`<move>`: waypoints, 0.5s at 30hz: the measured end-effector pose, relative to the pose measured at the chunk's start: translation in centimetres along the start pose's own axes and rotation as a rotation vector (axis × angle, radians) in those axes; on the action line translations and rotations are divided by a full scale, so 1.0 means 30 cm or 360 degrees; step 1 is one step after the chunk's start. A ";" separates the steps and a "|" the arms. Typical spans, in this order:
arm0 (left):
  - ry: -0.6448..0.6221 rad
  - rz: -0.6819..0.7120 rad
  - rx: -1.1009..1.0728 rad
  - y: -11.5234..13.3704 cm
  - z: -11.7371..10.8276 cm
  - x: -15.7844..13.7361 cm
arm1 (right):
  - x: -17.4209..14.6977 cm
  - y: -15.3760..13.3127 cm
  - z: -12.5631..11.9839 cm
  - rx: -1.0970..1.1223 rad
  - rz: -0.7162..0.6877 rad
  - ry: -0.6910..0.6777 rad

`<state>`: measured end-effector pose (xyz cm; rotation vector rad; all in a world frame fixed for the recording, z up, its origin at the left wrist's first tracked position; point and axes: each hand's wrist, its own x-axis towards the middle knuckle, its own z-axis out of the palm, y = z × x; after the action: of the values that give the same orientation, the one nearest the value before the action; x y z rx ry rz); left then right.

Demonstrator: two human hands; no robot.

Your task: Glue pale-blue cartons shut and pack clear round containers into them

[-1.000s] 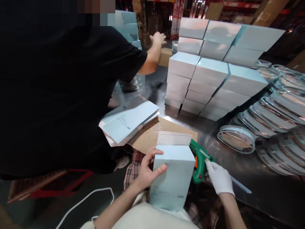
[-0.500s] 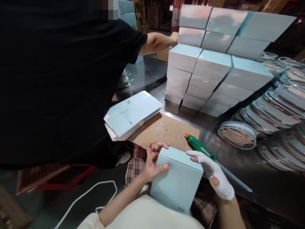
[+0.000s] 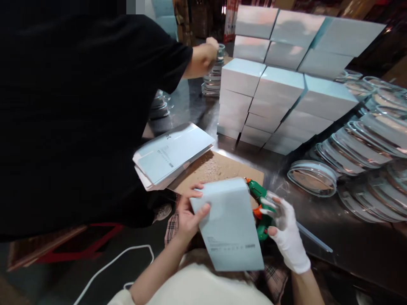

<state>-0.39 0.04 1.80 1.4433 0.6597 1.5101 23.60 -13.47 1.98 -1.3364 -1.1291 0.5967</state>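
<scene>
We've turned the box (image 3: 227,224) | left hand (image 3: 188,217) grips its edge | right hand (image 3: 288,235), now off it, spreads loosely by the glue gun (image 3: 258,189) | support looks one-handed

On the table (image 3: 271,169), a cardboard sheet (image 3: 219,167) lies beyond the box (image 3: 230,222) in the person's left hand (image 3: 188,217), with flat cartons (image 3: 174,154) overlapping its left side and a glue gun (image 3: 257,189) at its right edge, near the right hand (image 3: 290,237). Behind the sheet stand stacked boxes (image 3: 276,97), rows of glassware (image 3: 313,180) to their right, a glassware stack (image 3: 212,81) left, by a co-worker's hand (image 3: 212,42).
</scene>
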 end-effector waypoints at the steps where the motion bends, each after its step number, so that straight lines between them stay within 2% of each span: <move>1: 0.0237 0.0011 -0.0042 -0.004 -0.005 0.010 | -0.029 0.012 0.008 -0.0017 0.0047 0.0050; 3: 0.0535 -0.0018 -0.0136 -0.021 -0.012 0.018 | -0.079 0.021 0.030 -0.0187 0.0146 -0.0066; 4: 0.0568 -0.0065 -0.0168 -0.033 -0.013 0.016 | -0.094 0.017 0.040 -0.0294 0.0198 -0.0091; 5: 0.0534 -0.0124 -0.0172 -0.045 -0.015 0.011 | -0.101 0.007 0.046 -0.0390 0.0234 -0.0025; 7: 0.0377 -0.0177 -0.0020 -0.061 -0.018 0.001 | -0.087 -0.028 0.043 -0.0518 0.0172 0.0251; 8: 0.0306 -0.0121 0.0144 -0.061 -0.021 -0.001 | -0.068 -0.051 0.032 -0.0558 0.0065 0.0299; 9: 0.0246 0.0010 0.0351 -0.053 -0.024 0.003 | -0.044 -0.077 0.017 -0.0599 -0.0088 0.0244; 11: 0.0057 0.0371 0.0811 -0.014 -0.029 0.024 | 0.011 -0.127 -0.021 -0.0697 -0.0450 -0.0070; 13: -0.0339 0.0621 0.1183 0.041 -0.031 0.057 | 0.074 -0.158 -0.066 -0.0730 -0.0743 -0.0424; 14: -0.0577 0.0670 0.1301 0.067 -0.033 0.074 | 0.110 -0.160 -0.095 -0.0703 -0.0808 -0.0522; 15: -0.0765 0.0688 0.1373 0.088 -0.034 0.088 | 0.151 -0.152 -0.130 -0.0673 -0.0812 -0.0531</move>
<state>-1.76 1.42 5.17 2.6389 0.7625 1.1201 27.68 -12.17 8.16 -1.2463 -1.8733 0.2082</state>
